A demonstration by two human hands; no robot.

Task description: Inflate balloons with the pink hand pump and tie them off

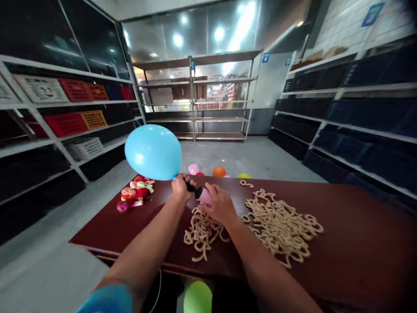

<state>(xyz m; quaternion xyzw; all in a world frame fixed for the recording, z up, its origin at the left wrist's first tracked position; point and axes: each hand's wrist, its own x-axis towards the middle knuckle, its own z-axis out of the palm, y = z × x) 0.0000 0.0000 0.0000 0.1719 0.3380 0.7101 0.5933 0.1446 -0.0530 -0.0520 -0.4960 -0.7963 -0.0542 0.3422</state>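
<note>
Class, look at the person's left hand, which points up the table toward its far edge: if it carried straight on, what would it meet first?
The left hand already grips the neck of the blue balloon, so the balloon comes first. The pink balloon on the floor lies beyond; depth is unclear.

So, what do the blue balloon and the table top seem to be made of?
The blue balloon looks like thin glossy latex: a bright highlight shows on its taut skin. The table looks like dark red-brown wood or laminate with a smooth, dull sheen; which one is unclear.
</note>
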